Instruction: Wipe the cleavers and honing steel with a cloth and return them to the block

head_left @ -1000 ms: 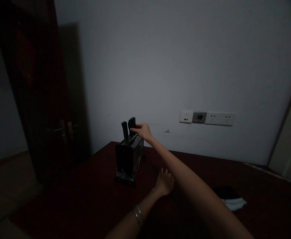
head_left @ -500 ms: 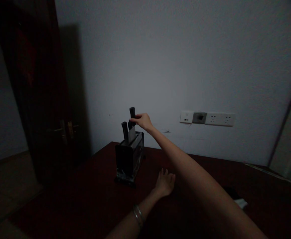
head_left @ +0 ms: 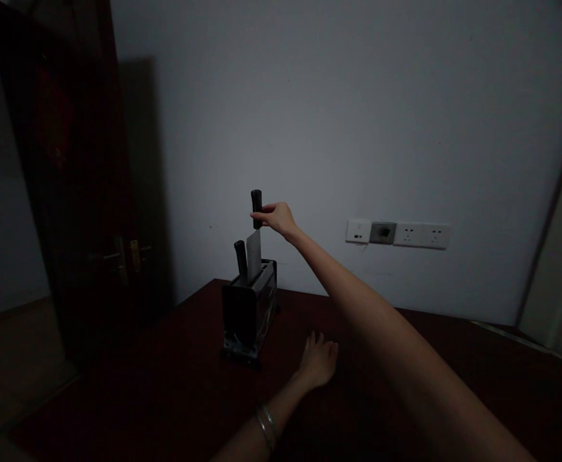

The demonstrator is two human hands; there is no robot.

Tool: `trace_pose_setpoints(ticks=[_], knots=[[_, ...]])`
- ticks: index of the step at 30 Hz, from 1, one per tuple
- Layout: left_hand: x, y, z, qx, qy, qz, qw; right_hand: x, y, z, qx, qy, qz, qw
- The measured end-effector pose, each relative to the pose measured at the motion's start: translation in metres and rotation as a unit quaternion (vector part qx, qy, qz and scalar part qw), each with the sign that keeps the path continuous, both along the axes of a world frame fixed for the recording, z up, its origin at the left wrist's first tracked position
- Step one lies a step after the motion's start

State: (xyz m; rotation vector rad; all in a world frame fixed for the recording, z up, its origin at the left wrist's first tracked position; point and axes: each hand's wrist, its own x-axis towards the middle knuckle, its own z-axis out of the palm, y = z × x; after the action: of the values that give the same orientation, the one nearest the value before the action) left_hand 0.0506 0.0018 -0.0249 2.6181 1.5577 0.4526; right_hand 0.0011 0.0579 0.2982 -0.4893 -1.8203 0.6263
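My right hand (head_left: 277,218) is stretched far forward and closed round the black handle of a knife (head_left: 255,239). Its pale blade is partly drawn up out of the dark knife block (head_left: 248,309) that stands on the dark red table (head_left: 165,391). A second black knife handle (head_left: 240,257) sticks up from the block's left slot. My left hand (head_left: 318,360), with bracelets on the wrist, lies flat on the table to the right of the block, fingers spread and holding nothing.
A dark wooden door (head_left: 83,192) with a metal handle (head_left: 117,258) stands at the left. A row of wall sockets (head_left: 398,233) sits on the grey wall behind the table. A pale door or panel edge shows at the far right.
My right hand has risen, lifting the knife so its blade shows above the block. My left hand has stayed flat on the table. The view has tilted up slightly, hiding the cloth at the right.
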Motion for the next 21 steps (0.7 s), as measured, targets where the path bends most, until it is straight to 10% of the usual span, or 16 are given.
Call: trace_pose_setpoints(ticks=[21], knots=[[0.002,-0.003,0.002,-0.014,-0.045,0.088,0.995,0.063,-0.037,0.106,0.014,0.087,0.012,0.996]])
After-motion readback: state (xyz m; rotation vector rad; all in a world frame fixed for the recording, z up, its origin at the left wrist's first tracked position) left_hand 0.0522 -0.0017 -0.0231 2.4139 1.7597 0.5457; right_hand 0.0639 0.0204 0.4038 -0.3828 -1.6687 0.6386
